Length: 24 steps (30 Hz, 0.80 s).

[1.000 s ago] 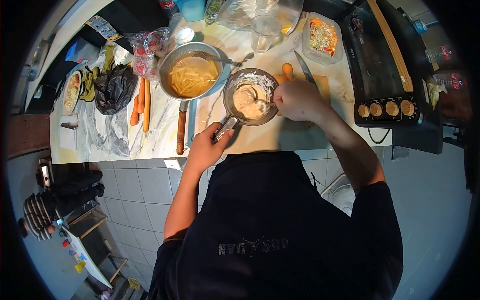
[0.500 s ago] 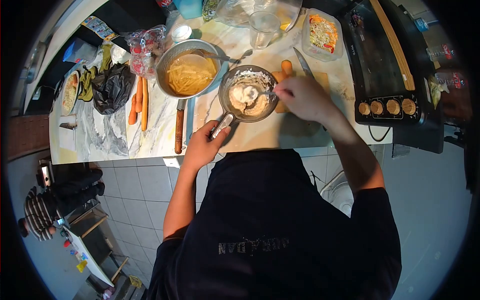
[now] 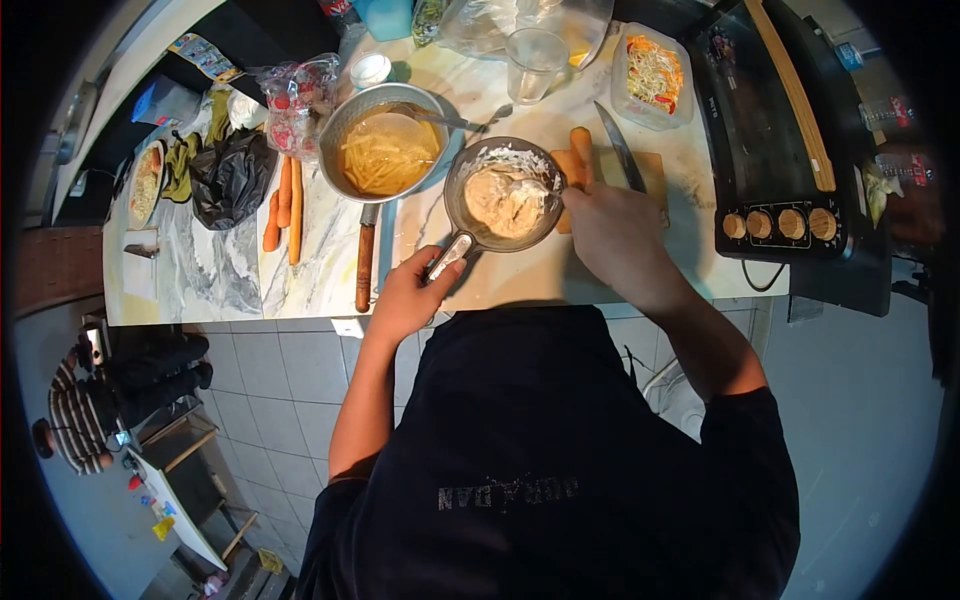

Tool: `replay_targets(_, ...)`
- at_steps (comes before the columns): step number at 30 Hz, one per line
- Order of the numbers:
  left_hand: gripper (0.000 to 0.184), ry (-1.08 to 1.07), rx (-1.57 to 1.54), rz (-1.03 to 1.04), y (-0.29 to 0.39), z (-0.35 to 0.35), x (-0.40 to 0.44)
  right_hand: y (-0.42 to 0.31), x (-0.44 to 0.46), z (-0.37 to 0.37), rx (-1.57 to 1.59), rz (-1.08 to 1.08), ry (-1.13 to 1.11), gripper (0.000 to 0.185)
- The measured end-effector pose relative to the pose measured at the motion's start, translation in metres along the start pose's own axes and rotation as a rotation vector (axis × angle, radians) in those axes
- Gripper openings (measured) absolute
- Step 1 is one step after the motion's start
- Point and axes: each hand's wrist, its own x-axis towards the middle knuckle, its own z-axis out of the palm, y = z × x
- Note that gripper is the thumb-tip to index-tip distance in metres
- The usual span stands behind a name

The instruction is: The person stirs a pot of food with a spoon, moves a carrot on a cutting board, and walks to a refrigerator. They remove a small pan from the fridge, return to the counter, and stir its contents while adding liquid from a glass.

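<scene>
A small grey pan (image 3: 461,232) holds a thick beige mixture (image 3: 497,203) with white powder around its upper rim. My left hand (image 3: 412,290) is wrapped round the pan's metal handle. On the right, my right hand (image 3: 612,240) is closed on a spoon (image 3: 533,190), whose bowl sits in the mixture. Just behind that hand, a carrot (image 3: 581,146) lies on a wooden board (image 3: 652,180), with a knife (image 3: 622,148) across the board's edge.
Left of the pan stands a pot (image 3: 330,160) of pale strips in liquid, its wooden handle (image 3: 364,265) pointing toward me. Farther left lie carrots (image 3: 295,210) and a black bag (image 3: 232,180). A clear cup (image 3: 535,70), vegetable container (image 3: 652,78) and oven (image 3: 765,130) stand behind and right.
The spoon has moved through the mixture, from its middle toward the right side. My right hand has shifted slightly right and toward me. My left hand keeps its hold on the handle.
</scene>
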Motion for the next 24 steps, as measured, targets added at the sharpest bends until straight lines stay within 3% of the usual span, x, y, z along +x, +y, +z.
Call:
replay_targets(8, 0.029, -0.03, -0.006, -0.039, 0.011, -0.002, -0.001, 0.014, 0.027, 0.037, 0.149, 0.089, 0.06, 0.014)
replay_targets(13, 0.028, 0.028, 0.064, 0.044, 0.005, 0.001, -0.001, 0.017, 0.022, 0.021, 0.346, 0.149, 0.06, 0.018)
replay_targets(17, 0.028, -0.002, 0.019, 0.014, 0.006, 0.0, 0.0, 0.01, 0.008, 0.003, 0.35, 0.081, 0.003, 0.017)
replay_targets(19, 0.027, -0.008, -0.01, 0.001, 0.001, 0.002, 0.001, 0.003, 0.004, -0.001, 0.19, 0.049, -0.1, 0.015)
replay_targets(24, 0.034, -0.01, -0.034, -0.06, 0.008, -0.002, -0.002, 0.015, 0.009, 0.007, 0.17, -0.002, 0.045, 0.012)
